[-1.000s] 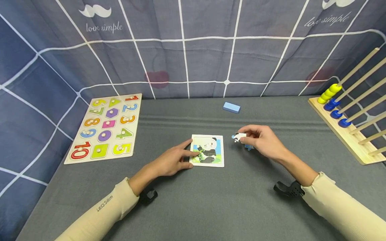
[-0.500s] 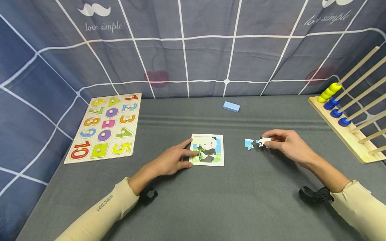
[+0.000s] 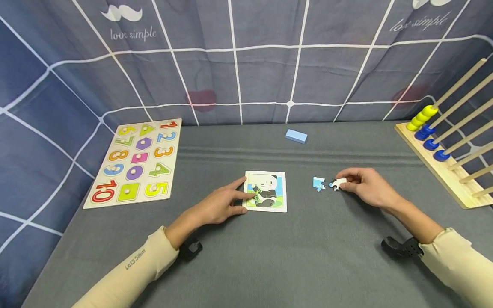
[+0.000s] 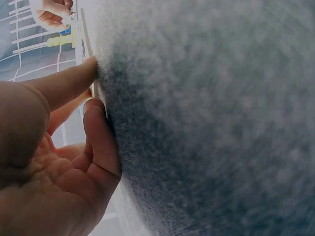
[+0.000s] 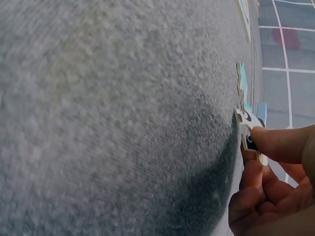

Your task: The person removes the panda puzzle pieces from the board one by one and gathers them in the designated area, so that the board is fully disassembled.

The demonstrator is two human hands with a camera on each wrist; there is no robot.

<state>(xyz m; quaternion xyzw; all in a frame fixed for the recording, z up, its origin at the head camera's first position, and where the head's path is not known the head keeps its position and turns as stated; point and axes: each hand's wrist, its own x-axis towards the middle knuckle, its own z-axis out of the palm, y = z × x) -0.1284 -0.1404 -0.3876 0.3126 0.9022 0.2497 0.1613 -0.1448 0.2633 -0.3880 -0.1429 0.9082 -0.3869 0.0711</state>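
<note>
A square panda jigsaw puzzle [image 3: 277, 205] with a white border lies on the grey cloth. My left hand [image 3: 217, 207] rests at its left side, one finger extended onto the panda picture, the thumb near the lower left corner. To the right of the puzzle, my right hand [image 3: 367, 186] pinches a black-and-white jigsaw piece [image 3: 339, 184] between thumb and fingers. In the right wrist view, the pinched piece [image 5: 246, 120] is tilted close over the cloth. Just left of it lies a light blue jigsaw piece [image 3: 318, 183], a narrow gap apart in the head view.
A number and shape peg board [image 3: 132, 167] lies at the left. The blue block [image 3: 296, 136] sits toward the back, before the hanging grid-patterned cloth [image 3: 265, 77]. At the right stands a wooden bead counter [image 3: 443, 171] with yellow and blue beads on its rods.
My right hand has moved to the right with the black-and-white jigsaw piece, uncovering the light blue piece on the cloth. My left hand stays on the puzzle.
</note>
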